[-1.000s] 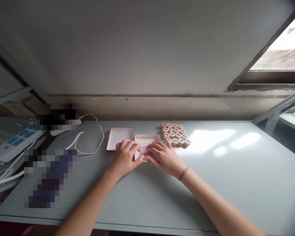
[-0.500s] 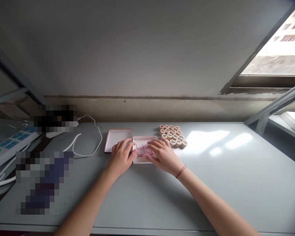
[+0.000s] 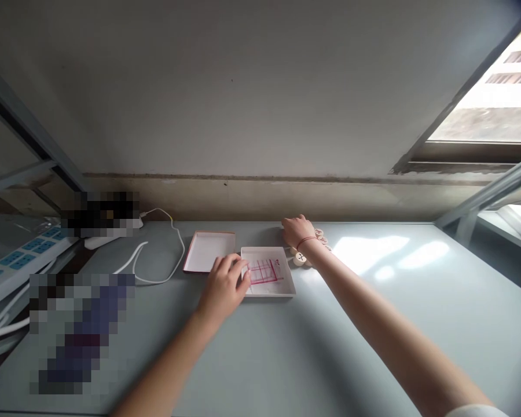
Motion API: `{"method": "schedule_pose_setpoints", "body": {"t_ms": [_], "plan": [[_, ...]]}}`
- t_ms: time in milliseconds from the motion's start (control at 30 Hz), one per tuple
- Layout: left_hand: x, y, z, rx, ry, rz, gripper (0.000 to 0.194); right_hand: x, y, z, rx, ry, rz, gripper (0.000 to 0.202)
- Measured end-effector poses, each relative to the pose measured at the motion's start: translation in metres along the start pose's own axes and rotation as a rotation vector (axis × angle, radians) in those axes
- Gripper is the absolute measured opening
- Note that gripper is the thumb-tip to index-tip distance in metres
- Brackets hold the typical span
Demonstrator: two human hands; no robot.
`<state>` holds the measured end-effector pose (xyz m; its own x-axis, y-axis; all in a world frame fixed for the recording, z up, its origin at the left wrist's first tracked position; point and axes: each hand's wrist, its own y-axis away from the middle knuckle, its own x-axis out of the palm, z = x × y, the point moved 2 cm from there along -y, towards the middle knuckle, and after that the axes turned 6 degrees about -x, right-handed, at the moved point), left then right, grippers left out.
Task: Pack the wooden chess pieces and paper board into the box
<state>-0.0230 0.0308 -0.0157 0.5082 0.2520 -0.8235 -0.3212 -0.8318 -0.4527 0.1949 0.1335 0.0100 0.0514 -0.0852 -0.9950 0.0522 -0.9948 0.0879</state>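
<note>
My left hand is at the left wall of a shallow white box, its fingers curled over the rim and its thumb reaching just inside. Pink grid lines mark the paper-like bottom of this box. To its right, my right hand bends down over a block of round wooden Chinese chess pieces with black and red characters. Its fingertips are hidden behind the hand, and so are most of the pieces. A matching red-edged box lid lies with its white inside up, left of the box.
A white cable loops over the grey desk on the left. Further left are a power strip with blue sockets and some blurred-out items. A wall borders the back, and sunlight patches lie on the right.
My right hand has left the box and moved up and right over the chess pieces, uncovering the pink grid. My left hand stays at the box's left side. The view has shifted slightly.
</note>
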Motion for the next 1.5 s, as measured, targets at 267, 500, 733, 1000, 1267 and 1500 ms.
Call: {"method": "schedule_pose_setpoints", "body": {"t_ms": [267, 500, 733, 1000, 1267, 1500], "plan": [[0.009, 0.003, -0.013, -0.168, 0.035, -0.065, 0.032, -0.011, 0.044, 0.033, -0.212, -0.338, -0.244, 0.028], [0.001, 0.003, -0.019, -0.300, -0.177, 0.143, 0.015, 0.014, 0.068, 0.076, -0.462, -0.338, -0.169, 0.022], [0.002, 0.004, -0.018, -0.418, -0.154, 0.346, 0.024, 0.021, 0.063, 0.074, -0.563, -0.418, -0.266, 0.018], [0.004, 0.011, -0.024, -0.394, -0.105, 0.367, 0.025, 0.026, 0.076, 0.062, -0.450, -0.468, -0.301, 0.016], [-0.009, -0.026, -0.016, -0.090, -0.198, 0.218, 0.029, 0.020, 0.079, 0.049, -0.462, -0.615, -0.333, 0.019], [0.018, -0.049, -0.015, -0.062, -0.167, 0.282, 0.025, -0.003, 0.043, -0.022, 0.036, -0.423, -0.349, 0.026]]}}
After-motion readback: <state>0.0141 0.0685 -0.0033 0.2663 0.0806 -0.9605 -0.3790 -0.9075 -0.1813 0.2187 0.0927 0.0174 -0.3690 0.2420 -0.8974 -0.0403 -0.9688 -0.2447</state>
